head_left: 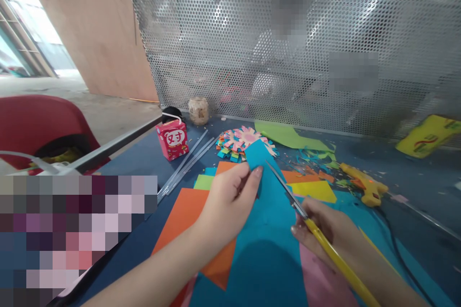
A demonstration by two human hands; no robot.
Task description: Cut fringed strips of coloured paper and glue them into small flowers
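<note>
My left hand pinches a small blue piece of paper between thumb and fingers, above the middle of the table. My right hand is closed around yellow-handled scissors. Their blades point up and left, with the tips close to the blue piece; whether they touch it I cannot tell. Beneath both hands lies a large blue sheet of paper, with an orange sheet on the left and a pink sheet at the right. Layered paper flowers with fringed edges rest just behind the blue piece.
A pink drink carton with a straw and clear glue sticks are at the left. To the right lie a yellow glue gun with a black cord, paper scraps and a yellow packet. A perforated metal panel borders the table's back.
</note>
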